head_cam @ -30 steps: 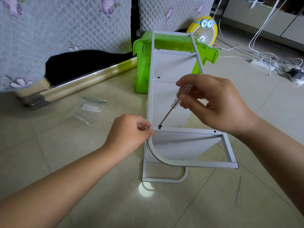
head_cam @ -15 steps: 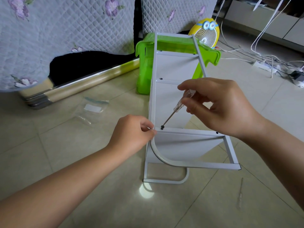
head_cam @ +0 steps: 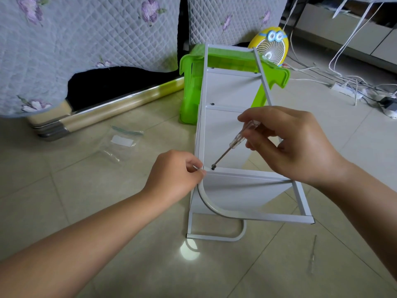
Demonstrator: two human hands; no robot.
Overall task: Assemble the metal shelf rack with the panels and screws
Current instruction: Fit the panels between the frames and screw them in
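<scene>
Right grip [head_cam: 296, 145] pinching screwdriver [head_cam: 235, 144] handle, tip sitting in screw [head_cam: 213, 168]; left grip [head_cam: 176, 171] clamping rack frame [head_cam: 268, 217] at screw's 9 o'clock. Probably light, flexing easily.

Glossy beige floor tiles [head_cam: 64, 211] fill the view, with a round glare of light [head_cam: 189, 251] at 6 o'clock. From 10 to 12 o'clock hang grey quilted covers [head_cam: 86, 39] stitched with purple flowers, above a shiny metal-edged base [head_cam: 120, 106]. A green plastic stool [head_cam: 190, 87] and a yellow fan [head_cam: 271, 48] stand at 12 o'clock. White cables [head_cam: 361, 84] and a power strip [head_cam: 342, 89] lie at 2 o'clock, near a low pale cabinet [head_cam: 354, 35].
</scene>
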